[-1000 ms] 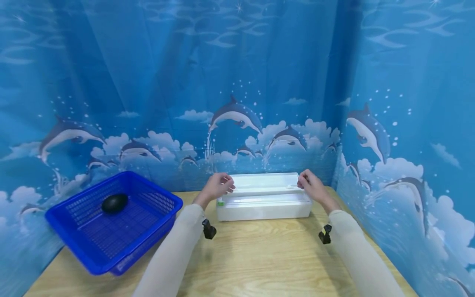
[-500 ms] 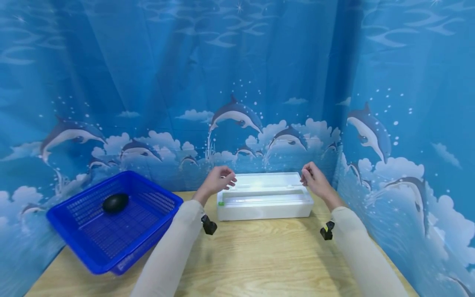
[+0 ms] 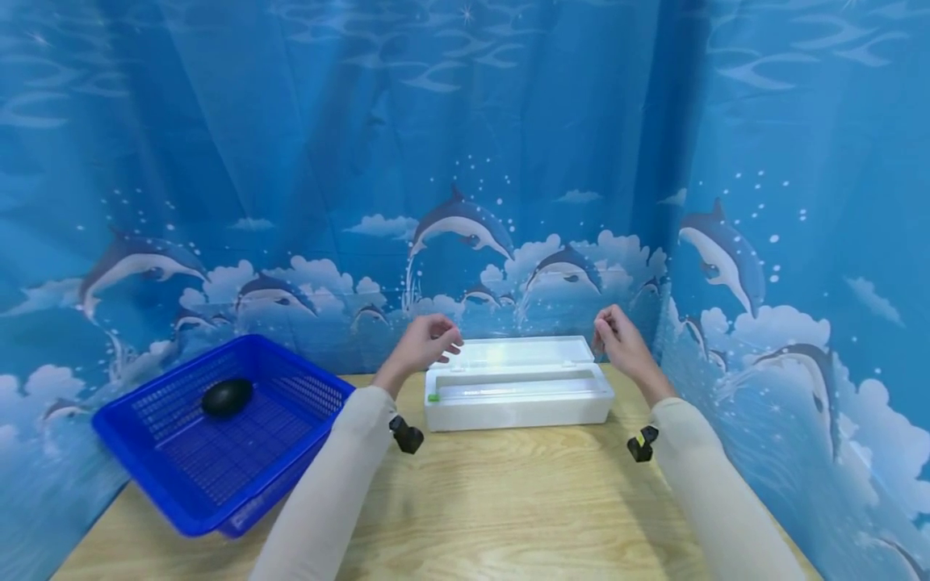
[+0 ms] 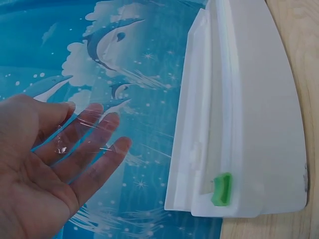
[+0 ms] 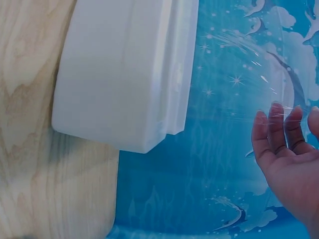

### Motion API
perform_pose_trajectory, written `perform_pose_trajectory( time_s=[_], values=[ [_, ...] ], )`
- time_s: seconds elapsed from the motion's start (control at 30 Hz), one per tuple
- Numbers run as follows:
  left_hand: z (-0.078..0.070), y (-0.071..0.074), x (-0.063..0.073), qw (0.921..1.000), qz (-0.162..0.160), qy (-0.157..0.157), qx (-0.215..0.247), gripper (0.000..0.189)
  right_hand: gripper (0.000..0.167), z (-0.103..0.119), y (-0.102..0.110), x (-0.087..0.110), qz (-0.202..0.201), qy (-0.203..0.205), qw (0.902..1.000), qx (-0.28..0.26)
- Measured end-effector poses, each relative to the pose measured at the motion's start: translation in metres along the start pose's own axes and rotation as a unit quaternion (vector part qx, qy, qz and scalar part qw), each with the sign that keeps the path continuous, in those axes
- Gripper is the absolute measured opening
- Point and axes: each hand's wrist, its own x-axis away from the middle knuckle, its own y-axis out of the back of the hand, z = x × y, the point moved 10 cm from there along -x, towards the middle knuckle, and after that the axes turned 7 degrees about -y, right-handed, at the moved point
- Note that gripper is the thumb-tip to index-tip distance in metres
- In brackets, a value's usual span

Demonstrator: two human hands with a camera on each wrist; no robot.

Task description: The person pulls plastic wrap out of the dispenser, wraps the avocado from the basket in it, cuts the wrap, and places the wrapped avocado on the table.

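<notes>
In the head view a long white cling film dispenser (image 3: 517, 414) lies on the table, its lid (image 3: 526, 353) tipped back and a clear roll showing inside. My left hand (image 3: 425, 345) is raised over its left end, my right hand (image 3: 619, 340) just beyond its right end. Clear cling film (image 4: 89, 123) glints across the left fingertips in the left wrist view, pinched near the thumb. Thin streaks of the same film (image 5: 256, 63) run to the right fingertips in the right wrist view. A green slider (image 4: 222, 189) sits at the dispenser's left end.
At the left stands a blue plastic basket (image 3: 178, 508) with a dark, egg-shaped object (image 3: 227, 397) inside. A blue dolphin-print curtain (image 3: 327, 161) hangs close behind the dispenser and along the right side. The wooden table (image 3: 501, 500) extends in front.
Both hands have risen and moved slightly back from the dispenser, still holding the film. More of the dispenser's opening and lid shows between them. The basket has stayed put.
</notes>
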Motion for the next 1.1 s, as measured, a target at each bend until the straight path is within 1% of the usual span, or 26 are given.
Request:
perform_pose_trajectory(
  time_s=[0.2, 0.4, 0.57, 0.67, 0.73, 0.9, 1.1],
  values=[
    [-0.013, 0.005, -0.001, 0.9998, -0.008, -0.016, -0.002, 0.022, 0.024, 0.011, 0.008, -0.002, -0.011, 0.023, 0.9996, -0.013],
    [-0.024, 0.011, 0.0, 0.9993, -0.019, -0.031, -0.007, 0.022, 0.022, 0.022, 0.014, -0.002, -0.017, 0.018, 0.9996, -0.009],
    [-0.031, 0.014, 0.003, 0.9989, -0.024, -0.037, -0.017, 0.021, 0.017, 0.046, 0.018, 0.007, -0.016, 0.015, 0.9997, -0.013],
    [-0.037, 0.016, 0.004, 0.9985, -0.025, -0.044, -0.018, 0.021, 0.017, 0.06, 0.022, 0.012, -0.024, 0.025, 0.9993, -0.013],
    [-0.04, 0.018, 0.005, 0.9982, -0.027, -0.052, -0.016, 0.02, 0.018, 0.066, 0.024, 0.014, -0.031, 0.035, 0.9988, -0.016],
    [-0.046, 0.02, 0.006, 0.9976, -0.029, -0.061, -0.014, 0.02, 0.019, 0.073, 0.03, 0.016, -0.041, 0.052, 0.9975, -0.024],
    [-0.051, 0.02, 0.009, 0.9977, -0.027, -0.062, -0.006, 0.019, 0.02, 0.078, 0.031, 0.018, -0.046, 0.043, 0.9979, -0.016]
  ],
)
